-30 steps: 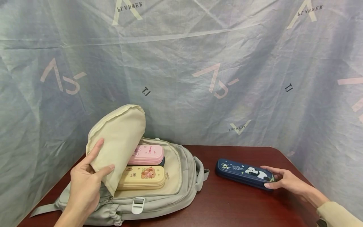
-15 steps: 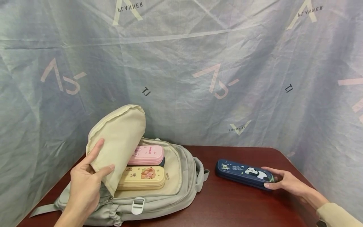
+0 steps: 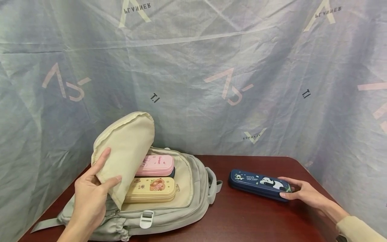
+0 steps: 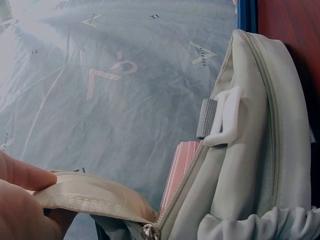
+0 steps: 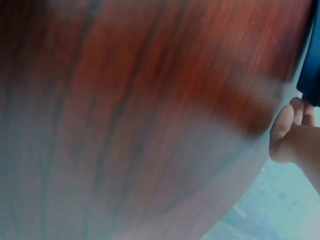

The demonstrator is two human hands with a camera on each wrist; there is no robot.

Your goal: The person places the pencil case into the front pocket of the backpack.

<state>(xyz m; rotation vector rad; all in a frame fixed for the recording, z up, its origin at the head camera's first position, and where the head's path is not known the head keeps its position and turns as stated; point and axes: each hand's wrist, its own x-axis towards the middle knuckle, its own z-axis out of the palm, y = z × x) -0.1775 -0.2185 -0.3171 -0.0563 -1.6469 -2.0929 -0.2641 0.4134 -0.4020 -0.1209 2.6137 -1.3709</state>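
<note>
My left hand pinches the edge of the cream-lined flap of a pale grey-green backpack and holds it raised. Inside the opened pocket lie a yellow pencil case with a bear picture and a pink pencil case. A dark edge shows beneath the pink one. On the right, my right hand grips the near end of a navy pencil case with a panda on its lid, thumb on the front side and fingers behind. In the right wrist view only a corner of this navy case appears.
The dark red wooden table carries everything, its right edge sloping away behind the navy case. A printed grey-blue cloth hangs round the back and sides. The backpack's top handle points towards the navy case.
Almost nothing differs. The whole head view has shifted very slightly to the left; both hands keep their holds on the flap and the navy pencil case.
</note>
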